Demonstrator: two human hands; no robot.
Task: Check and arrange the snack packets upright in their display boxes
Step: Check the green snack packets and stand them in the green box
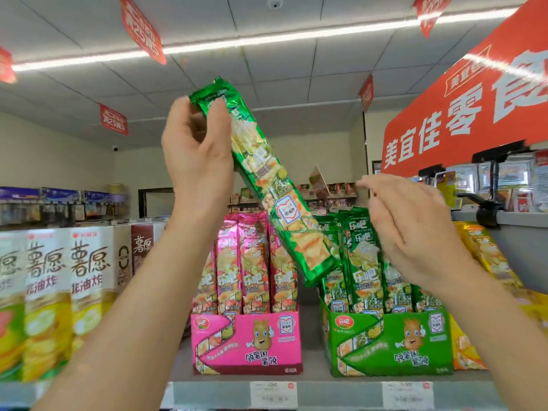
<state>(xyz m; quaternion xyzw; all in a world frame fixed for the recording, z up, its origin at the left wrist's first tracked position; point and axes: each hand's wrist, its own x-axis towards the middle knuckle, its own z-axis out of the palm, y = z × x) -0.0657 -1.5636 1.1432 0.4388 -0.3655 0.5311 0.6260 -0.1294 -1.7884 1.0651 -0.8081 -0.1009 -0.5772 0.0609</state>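
Head view: green pkt (275,191) held up in air, above & between pink box (246,345) and green box (385,345) on shelf (326,393).
L hand (197,149): pinches pkt's top end, thumb vs fingers; sole grasp on it.
R hand (415,232): fingers loose & spread, holds nothing; at tops of standing pkts (361,274) in green box. Contact w/ them: can't tell, motion blur.
Pkt axis: tilted; top end up-left at L hand, bottom end down-right, just over green box's left side.
Key relation: bottom end points toward green box; R hand nearer the box & pkt's free end than L.
Next move (judgement): prob. bring pkt to vertical, lower into row of standing pkts, R hand guiding.
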